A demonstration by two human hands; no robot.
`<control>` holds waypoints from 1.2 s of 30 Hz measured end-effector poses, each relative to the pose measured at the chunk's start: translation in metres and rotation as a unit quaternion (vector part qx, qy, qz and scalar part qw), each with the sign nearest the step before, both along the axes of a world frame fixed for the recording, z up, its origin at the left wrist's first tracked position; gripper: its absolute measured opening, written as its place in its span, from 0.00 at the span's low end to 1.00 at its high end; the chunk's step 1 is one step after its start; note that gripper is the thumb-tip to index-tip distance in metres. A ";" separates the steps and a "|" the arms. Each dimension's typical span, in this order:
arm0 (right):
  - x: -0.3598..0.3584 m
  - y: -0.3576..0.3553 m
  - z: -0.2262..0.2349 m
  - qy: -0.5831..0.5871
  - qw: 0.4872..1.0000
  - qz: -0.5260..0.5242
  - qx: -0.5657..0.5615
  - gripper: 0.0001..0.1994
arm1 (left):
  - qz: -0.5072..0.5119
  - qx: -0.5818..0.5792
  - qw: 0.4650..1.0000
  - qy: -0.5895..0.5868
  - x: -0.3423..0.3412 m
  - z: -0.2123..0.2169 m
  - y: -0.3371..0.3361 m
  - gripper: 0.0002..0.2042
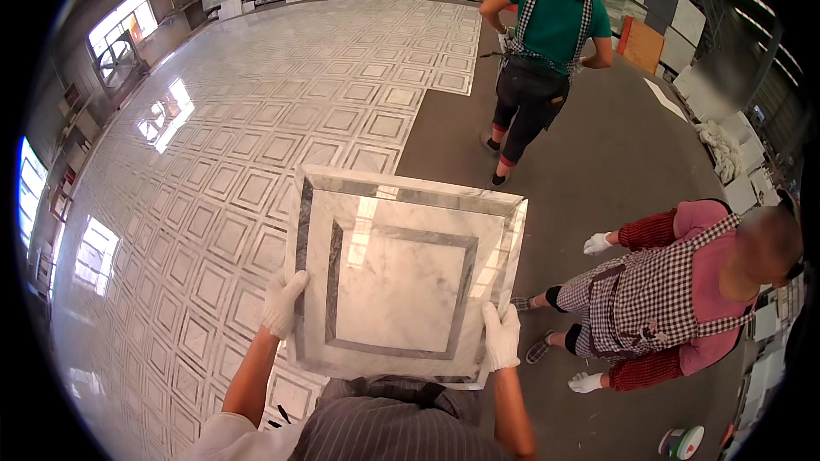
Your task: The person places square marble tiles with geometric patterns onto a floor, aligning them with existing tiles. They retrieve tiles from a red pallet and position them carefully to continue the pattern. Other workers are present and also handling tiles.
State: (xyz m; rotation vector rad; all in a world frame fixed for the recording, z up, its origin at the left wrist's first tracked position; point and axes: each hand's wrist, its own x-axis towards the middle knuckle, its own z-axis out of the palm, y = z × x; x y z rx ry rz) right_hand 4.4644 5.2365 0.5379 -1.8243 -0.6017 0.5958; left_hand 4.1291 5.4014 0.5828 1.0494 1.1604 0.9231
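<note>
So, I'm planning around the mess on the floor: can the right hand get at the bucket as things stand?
Probably not: the right hand is gripping the slab, and the bucket sits well off to the right.

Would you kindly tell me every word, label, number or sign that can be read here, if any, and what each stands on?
No text can be read anywhere in this picture.
Bucket, lower right: any marking is too small and blurred to read.
Marble panel, between the gloved left hand and right hand: no lettering visible, only veining and grey bands.
</note>
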 end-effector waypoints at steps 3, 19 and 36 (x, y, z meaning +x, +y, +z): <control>0.031 0.045 0.004 0.016 1.000 -0.023 -0.011 0.16 | -0.010 0.008 1.000 0.004 0.034 0.003 0.058 0.16; 0.267 0.281 0.004 0.024 0.998 0.046 -0.042 0.17 | 0.081 -0.018 0.996 0.025 0.251 0.000 0.242 0.15; 0.464 0.610 0.010 0.041 0.994 0.101 0.007 0.13 | 0.115 -0.008 0.993 0.014 0.440 0.007 0.536 0.17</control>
